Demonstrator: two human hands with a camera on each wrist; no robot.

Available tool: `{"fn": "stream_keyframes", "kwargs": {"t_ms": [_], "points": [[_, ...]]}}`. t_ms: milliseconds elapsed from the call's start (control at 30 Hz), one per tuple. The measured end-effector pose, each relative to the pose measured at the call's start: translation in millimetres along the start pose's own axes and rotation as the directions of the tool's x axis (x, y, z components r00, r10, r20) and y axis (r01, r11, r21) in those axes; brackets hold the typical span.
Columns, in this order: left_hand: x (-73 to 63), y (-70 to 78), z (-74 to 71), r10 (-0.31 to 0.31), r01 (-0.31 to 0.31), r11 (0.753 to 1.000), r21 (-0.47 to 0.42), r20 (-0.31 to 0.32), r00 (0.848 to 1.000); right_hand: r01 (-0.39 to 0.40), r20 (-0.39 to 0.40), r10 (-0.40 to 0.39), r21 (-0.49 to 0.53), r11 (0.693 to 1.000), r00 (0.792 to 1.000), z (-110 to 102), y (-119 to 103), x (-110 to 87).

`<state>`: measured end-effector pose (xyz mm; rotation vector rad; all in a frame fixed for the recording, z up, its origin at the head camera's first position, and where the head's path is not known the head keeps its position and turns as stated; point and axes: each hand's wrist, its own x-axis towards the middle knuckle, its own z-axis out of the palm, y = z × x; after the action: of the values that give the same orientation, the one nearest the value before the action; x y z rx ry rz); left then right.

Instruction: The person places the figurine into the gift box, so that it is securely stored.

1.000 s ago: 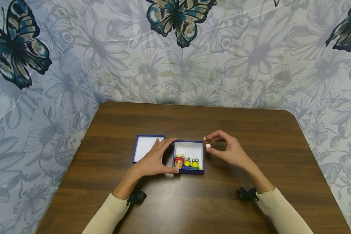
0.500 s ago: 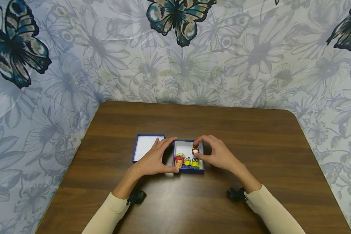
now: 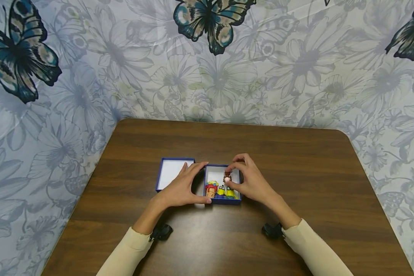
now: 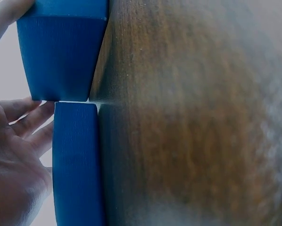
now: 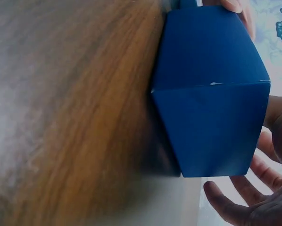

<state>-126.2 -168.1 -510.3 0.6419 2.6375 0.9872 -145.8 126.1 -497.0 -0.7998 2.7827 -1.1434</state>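
My left hand (image 3: pixel 181 188) spans the left side of an open blue box (image 3: pixel 240 191) with a white inside. Its thumb is at the near corner and its fingers at the far one. Between thumb and fingers my right hand (image 3: pixel 253 180) pinches a small brown figurine (image 3: pixel 227 177) with a pale pink patch, over the box. Inside stand a red-and-tan figurine (image 3: pixel 211 189) and two yellow-and-blue minion figurines (image 3: pixel 220 191), partly behind the right thumb. Both wrist views show the outer walls of the box (image 4: pixel 63 56) (image 5: pixel 211 127), which conceal the figurines.
The box lid (image 3: pixel 170 172), blue-rimmed and white inside, lies left of the box, partly behind the left hand. Both rest on a brown wooden table (image 3: pixel 279 145). A floral cloth with butterflies (image 3: pixel 214 23) hangs behind. Each wrist carries a black camera (image 3: pixel 162 232).
My right hand has moved left with the brown figurine, from beside the box's right wall to over its inside. The left hand has stayed in place.
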Motion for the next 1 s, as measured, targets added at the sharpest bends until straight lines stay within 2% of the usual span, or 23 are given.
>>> {"fn": "stream_keyframes", "kwargs": {"t_ms": [133,400,800,1000], "points": [[-0.2,0.4,0.0,0.005,-0.005,1.0,0.009,0.004,1.0,-0.032,-0.011,0.032,0.001,0.999,0.999,2.6,-2.8,1.3],[1.0,1.7,-1.9,0.041,-0.041,0.999,0.025,-0.011,0.999,-0.1,-0.011,0.099,-0.081,0.992,0.995,8.6,-8.8,4.9],[-2.4,2.5,-1.3,0.008,-0.007,1.0,-0.003,0.004,1.0,-0.164,0.073,0.173,-0.125,0.979,0.982,6.7,-12.8,8.4],[-3.6,4.9,-2.7,-0.006,0.006,1.0,0.03,0.006,1.0,-0.152,0.06,0.16,-0.117,0.981,0.985,4.1,-13.6,6.0]]}}
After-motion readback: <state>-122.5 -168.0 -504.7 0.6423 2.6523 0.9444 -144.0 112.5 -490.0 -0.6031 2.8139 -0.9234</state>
